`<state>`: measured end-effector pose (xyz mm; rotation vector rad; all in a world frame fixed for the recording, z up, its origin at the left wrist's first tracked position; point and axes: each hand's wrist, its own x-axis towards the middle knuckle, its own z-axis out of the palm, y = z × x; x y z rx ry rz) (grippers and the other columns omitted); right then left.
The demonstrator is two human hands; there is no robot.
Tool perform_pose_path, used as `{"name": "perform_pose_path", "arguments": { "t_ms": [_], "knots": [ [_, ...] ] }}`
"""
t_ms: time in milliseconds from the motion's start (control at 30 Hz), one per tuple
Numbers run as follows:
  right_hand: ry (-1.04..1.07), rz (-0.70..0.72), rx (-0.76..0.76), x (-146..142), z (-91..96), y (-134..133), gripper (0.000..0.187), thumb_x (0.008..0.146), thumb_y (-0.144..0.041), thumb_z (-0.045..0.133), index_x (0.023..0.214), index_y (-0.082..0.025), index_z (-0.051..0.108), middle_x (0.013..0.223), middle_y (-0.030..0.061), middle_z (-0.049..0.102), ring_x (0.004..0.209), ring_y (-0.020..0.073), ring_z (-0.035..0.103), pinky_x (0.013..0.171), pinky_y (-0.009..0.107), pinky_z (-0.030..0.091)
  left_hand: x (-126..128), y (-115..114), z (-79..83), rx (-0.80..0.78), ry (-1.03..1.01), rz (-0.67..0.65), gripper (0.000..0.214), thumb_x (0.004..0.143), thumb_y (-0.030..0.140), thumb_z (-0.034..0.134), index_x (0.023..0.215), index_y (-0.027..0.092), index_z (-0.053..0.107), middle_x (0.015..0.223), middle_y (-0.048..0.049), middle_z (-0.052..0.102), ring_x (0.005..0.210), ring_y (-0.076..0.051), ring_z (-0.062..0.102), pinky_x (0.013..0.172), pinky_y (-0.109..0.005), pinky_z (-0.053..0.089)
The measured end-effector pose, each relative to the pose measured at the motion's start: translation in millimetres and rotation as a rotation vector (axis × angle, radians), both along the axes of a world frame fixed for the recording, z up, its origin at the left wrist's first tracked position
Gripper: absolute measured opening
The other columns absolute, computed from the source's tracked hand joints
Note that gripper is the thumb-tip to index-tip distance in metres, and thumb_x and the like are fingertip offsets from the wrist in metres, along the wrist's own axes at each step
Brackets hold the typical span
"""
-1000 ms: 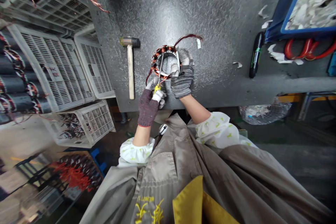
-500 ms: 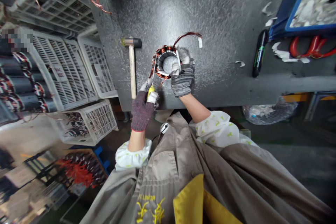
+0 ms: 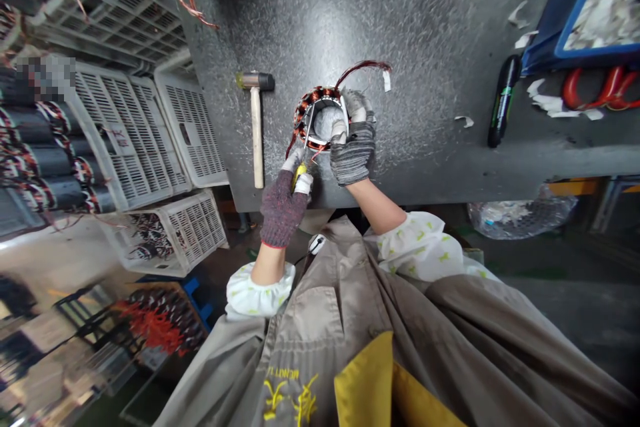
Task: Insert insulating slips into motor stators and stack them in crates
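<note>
A ring-shaped motor stator [image 3: 303,117] with copper windings and a white inner lining rests on the grey table. My right hand [image 3: 354,147], in a grey striped glove, grips its right side, thumb at the inner rim. In my left hand [image 3: 285,207], gloved in dark purple, is a screwdriver [image 3: 300,173] with a yellow handle. Its thin metal shaft points up across the stator's left inner edge; the exact tip contact is hard to make out. Dark red lead wires [image 3: 364,65] with a white tag curve away from the stator's top.
A mallet [image 3: 257,127] lies left of the stator. To the right are a black marker [image 3: 504,100], red-handled scissors or pliers [image 3: 595,88], paper scraps and a blue bin [image 3: 545,47]. Plastic crates [image 3: 125,140] with motor parts stand left of the table [image 3: 430,27].
My left hand has moved slightly right and up, and the screwdriver shaft has swung from the stator's left winding toward its inner opening. My right hand keeps its hold.
</note>
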<state>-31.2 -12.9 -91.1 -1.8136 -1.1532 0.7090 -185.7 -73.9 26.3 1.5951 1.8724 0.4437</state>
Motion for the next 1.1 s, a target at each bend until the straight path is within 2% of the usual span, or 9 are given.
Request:
{"name": "perform_pose_path", "arguments": {
  "t_ms": [133,300,467,533,633,667,767,900,1100],
  "knots": [
    [0.01,-0.01,0.029,-0.4,-3.5,1.3,0.05,0.108,-0.029,0.047,0.148,-0.027,0.075,0.158,0.0143,0.069,0.161,0.0305,0.059,0.142,0.063,0.044,4.9,-0.6,0.4,0.013,-0.052,0.056,0.059,0.108,0.061,0.074,0.15,0.02,0.079,0.125,-0.0142,0.09,0.129,-0.032,0.083,0.117,-0.039,0.064],
    [-0.026,-0.047,0.068,-3.0,-6.9,0.8,0.051,0.111,-0.032,0.042,0.149,-0.023,0.075,0.149,0.0155,0.074,0.153,0.029,0.062,0.14,0.058,0.046,12.6,-8.1,-11.0,0.012,-0.058,0.037,0.06,0.112,0.062,0.066,0.155,0.021,0.076,0.151,-0.0163,0.082,0.146,-0.034,0.075,0.127,-0.046,0.06],
    [-0.081,-0.026,0.049,-3.2,-9.6,-0.9,0.053,0.109,-0.029,0.043,0.149,-0.031,0.077,0.146,0.0103,0.075,0.159,0.0291,0.06,0.143,0.061,0.043,19.1,-14.5,-29.4,0.042,-0.088,0.058,0.068,0.112,0.069,0.063,0.157,0.02,0.074,0.158,-0.0212,0.077,0.152,-0.036,0.072,0.129,-0.05,0.058],
    [-0.107,-0.018,0.033,-3.3,-12.6,-1.3,0.055,0.108,-0.028,0.043,0.152,-0.034,0.076,0.151,0.009,0.073,0.162,0.0294,0.058,0.143,0.063,0.043,17.8,-13.4,-27.2,0.02,-0.131,0.115,0.073,0.111,0.071,0.064,0.163,0.02,0.069,0.157,-0.021,0.078,0.139,-0.035,0.079,0.12,-0.048,0.065],
    [-0.075,0.003,0.014,-3.5,-18.0,-2.0,0.057,0.107,-0.028,0.047,0.158,-0.032,0.072,0.159,0.0112,0.069,0.164,0.031,0.056,0.14,0.063,0.046,10.3,-9.7,-13.3,-0.064,-0.198,0.192,0.075,0.111,0.069,0.066,0.171,0.023,0.064,0.138,-0.0146,0.086,0.105,-0.028,0.086,0.095,-0.039,0.073],
    [-0.056,0.006,0.029,-3.5,-19.6,-2.2,0.059,0.108,-0.029,0.046,0.161,-0.03,0.07,0.161,0.0122,0.068,0.165,0.0314,0.056,0.14,0.064,0.046,7.4,-8.8,-8.1,-0.086,-0.205,0.187,0.072,0.111,0.066,0.068,0.17,0.024,0.065,0.132,-0.0123,0.088,0.1,-0.026,0.086,0.092,-0.037,0.072],
    [-0.029,0.004,0.073,-2.9,-23.0,-2.3,0.061,0.11,-0.03,0.042,0.168,-0.028,0.064,0.163,0.0127,0.065,0.166,0.032,0.055,0.142,0.067,0.043,1.8,-7.2,1.6,-0.083,-0.153,0.117,0.062,0.108,0.06,0.075,0.16,0.025,0.074,0.132,-0.0109,0.089,0.115,-0.028,0.085,0.103,-0.038,0.071],
    [0.005,0.011,0.024,-2.5,-27.3,-2.3,0.058,0.111,-0.032,0.049,0.167,-0.033,0.064,0.162,0.0116,0.063,0.165,0.0342,0.055,0.138,0.068,0.048,2.4,-5.6,-0.5,-0.043,-0.077,0.027,0.056,0.108,0.057,0.073,0.155,0.025,0.078,0.145,-0.0125,0.085,0.142,-0.033,0.077,0.12,-0.044,0.065],
    [-0.062,0.057,0.023,-0.7,-22.3,-4.4,0.056,0.113,-0.032,0.05,0.165,-0.038,0.067,0.157,0.0096,0.065,0.166,0.0335,0.055,0.136,0.066,0.051,3.3,-2.4,-3.9,-0.037,-0.058,-0.004,0.056,0.111,0.053,0.067,0.159,0.026,0.074,0.152,-0.0114,0.082,0.144,-0.032,0.077,0.123,-0.046,0.064]
  ]
}}
